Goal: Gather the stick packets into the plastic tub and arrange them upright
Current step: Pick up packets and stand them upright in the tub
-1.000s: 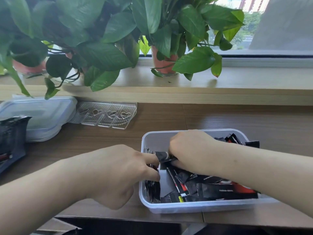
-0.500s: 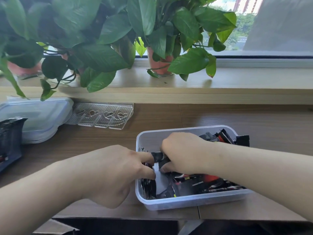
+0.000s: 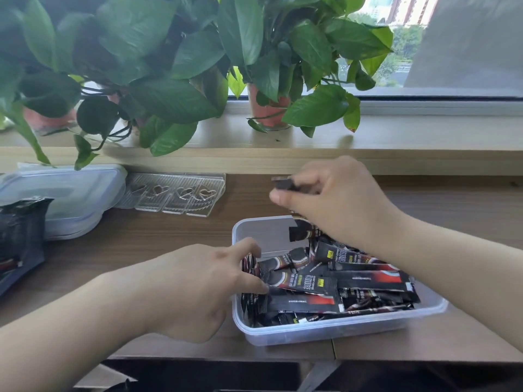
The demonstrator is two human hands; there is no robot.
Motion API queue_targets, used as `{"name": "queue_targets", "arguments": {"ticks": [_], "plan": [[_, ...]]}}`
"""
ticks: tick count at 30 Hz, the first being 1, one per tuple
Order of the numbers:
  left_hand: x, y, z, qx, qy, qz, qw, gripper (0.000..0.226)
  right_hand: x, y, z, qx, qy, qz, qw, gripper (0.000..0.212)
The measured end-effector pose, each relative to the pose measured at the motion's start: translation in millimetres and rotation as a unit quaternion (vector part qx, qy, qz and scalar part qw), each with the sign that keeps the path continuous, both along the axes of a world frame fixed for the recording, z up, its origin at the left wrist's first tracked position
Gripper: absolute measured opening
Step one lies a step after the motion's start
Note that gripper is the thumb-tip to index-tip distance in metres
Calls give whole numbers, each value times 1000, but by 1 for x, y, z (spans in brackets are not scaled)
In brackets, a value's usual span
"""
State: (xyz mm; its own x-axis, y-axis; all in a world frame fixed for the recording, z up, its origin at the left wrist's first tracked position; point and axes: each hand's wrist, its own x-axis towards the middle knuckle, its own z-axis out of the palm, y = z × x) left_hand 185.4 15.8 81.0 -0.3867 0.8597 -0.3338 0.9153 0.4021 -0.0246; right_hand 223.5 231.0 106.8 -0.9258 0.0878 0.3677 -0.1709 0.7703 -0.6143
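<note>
The right hand (image 3: 336,199) is raised above the far rim of the plastic tub (image 3: 325,333), right of centre in the frame; its fingertips pinch a dark stick packet (image 3: 283,184) by one end, the rest of the packet hidden behind the fingers; just below the hand a second dark packet (image 3: 301,229) stands up against the back wall of the tub, and I cannot tell whether the hand is touching it. The left hand (image 3: 195,292) reaches in from the lower left; its fingers curl over the tub's left rim and press on a few packets (image 3: 250,265) standing on edge against that wall; thumb and forefinger are closed loosely about them. The remaining stick packets (image 3: 339,290) lie flat and crisscrossed in a heap across the tub floor, black with red and yellow print. The tub sits at the near edge of the wooden bench (image 3: 158,239), lower centre of the frame. At the left edge lie a clear lidded container (image 3: 65,193) and a dark foil bag (image 3: 19,236) leaning in front of it; beside them is a clear tray with heart-shaped hollows (image 3: 175,195). Leafy potted plants (image 3: 169,66) fill the windowsill along the top of the frame.
</note>
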Motion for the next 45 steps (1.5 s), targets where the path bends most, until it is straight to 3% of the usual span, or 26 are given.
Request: {"name": "queue_targets", "arguments": {"ticks": [3, 7, 10, 13, 17, 23, 26, 33, 37, 41, 45], "plan": [[3, -1, 0, 4, 8, 10, 1000, 72, 6, -8, 16, -49, -31, -69, 996, 50], [5, -7, -2, 50, 17, 30, 998, 72, 0, -27, -1, 9, -320, -31, 947, 44], [1, -25, -4, 141, -16, 58, 988, 65, -8, -35, -22, 0, -405, -19, 914, 40], [-4, -41, -11, 221, -40, 66, 972, 63, -9, -40, -27, -62, -423, -18, 904, 39], [-4, -46, -13, 218, -22, 48, 974, 65, -5, -44, -31, -91, -436, 8, 895, 33], [-10, -33, -4, 126, 85, -16, 988, 68, -3, -44, -42, -62, -408, 25, 910, 25], [-13, -18, 2, 71, 124, -20, 990, 52, -3, -45, -40, -45, -414, 15, 909, 31], [-12, 7, 7, 1, 110, 5, 994, 52, 0, -48, -38, 12, -418, 14, 908, 44], [-16, -8, 5, 137, 35, 48, 989, 62, 0, -47, -42, -6, -394, 17, 919, 51], [-14, -36, -7, 312, -40, 84, 946, 62, 7, -33, -29, -7, -405, 81, 911, 68], [-4, -49, -23, 329, -87, 76, 937, 66, 14, -34, -27, 63, -376, 121, 916, 77]]}}
